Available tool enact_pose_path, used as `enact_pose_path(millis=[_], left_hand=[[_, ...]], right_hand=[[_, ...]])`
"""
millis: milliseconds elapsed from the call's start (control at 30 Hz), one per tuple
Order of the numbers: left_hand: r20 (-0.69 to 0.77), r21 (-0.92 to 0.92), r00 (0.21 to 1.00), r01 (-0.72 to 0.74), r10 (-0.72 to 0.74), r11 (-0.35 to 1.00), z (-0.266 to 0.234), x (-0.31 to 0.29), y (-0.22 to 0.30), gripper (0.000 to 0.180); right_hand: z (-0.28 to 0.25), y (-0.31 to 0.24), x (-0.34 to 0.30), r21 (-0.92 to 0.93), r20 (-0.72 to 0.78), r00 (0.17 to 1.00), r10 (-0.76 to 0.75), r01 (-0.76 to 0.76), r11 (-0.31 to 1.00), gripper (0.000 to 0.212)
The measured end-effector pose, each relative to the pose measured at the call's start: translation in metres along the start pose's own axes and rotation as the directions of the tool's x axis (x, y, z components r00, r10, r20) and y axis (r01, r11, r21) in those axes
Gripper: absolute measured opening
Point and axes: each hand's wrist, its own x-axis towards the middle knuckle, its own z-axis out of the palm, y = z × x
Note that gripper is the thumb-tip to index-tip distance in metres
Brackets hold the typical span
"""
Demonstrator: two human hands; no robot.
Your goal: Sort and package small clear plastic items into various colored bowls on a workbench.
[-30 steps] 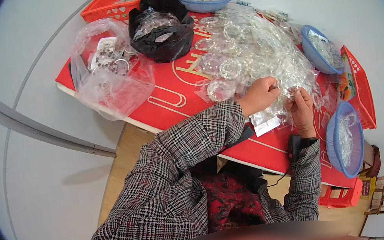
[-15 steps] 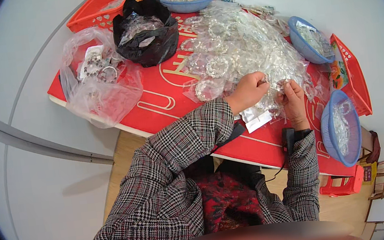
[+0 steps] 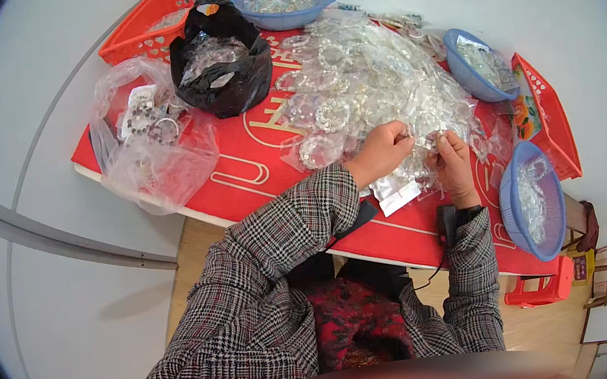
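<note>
A large heap of small clear plastic bags (image 3: 372, 67), many with beaded bracelets inside, covers the middle of the red table. At its near edge my left hand (image 3: 382, 153) is closed, fingertips pinched together. Close on its right, my right hand (image 3: 453, 163) is also pinched, thumb against fingers. Something small and shiny, perhaps a clear bag, lies between the two hands; I cannot make out exactly what each one grips. Just below my hands lies a stack of white cards or packets (image 3: 400, 197). A bagged bracelet (image 3: 314, 150) rests left of my left hand.
At the left stand a clear bag of bracelets (image 3: 152, 132) and a black plastic bag (image 3: 229, 77). Blue basins (image 3: 286, 19) and red baskets (image 3: 552, 113) ring the table (image 3: 235, 190). A black device with a cord (image 3: 446, 225) sits beside my right wrist.
The whole view has shifted slightly, so the table and things appear a little left and lower. Both hands stay close together over the heap, still pinched.
</note>
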Motion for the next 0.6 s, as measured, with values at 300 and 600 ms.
enact_pose_path(millis=[300, 600], left_hand=[[0.003, 0.067, 1.0, 0.014, -0.015, 0.998, -0.003, 0.0025, 0.0017, 0.016], [-0.029, 0.007, 1.0, -0.004, 0.004, 1.0, 0.0013, 0.0043, -0.0033, 0.023]], right_hand=[[-0.0064, 0.003, 0.0054, 0.039, 0.067, 0.998, -0.013, 0.01, 0.999, 0.016], [-0.0056, 0.0014, 0.0024, 0.051, 0.049, 0.999, 0.021, -0.024, 0.998, 0.016]])
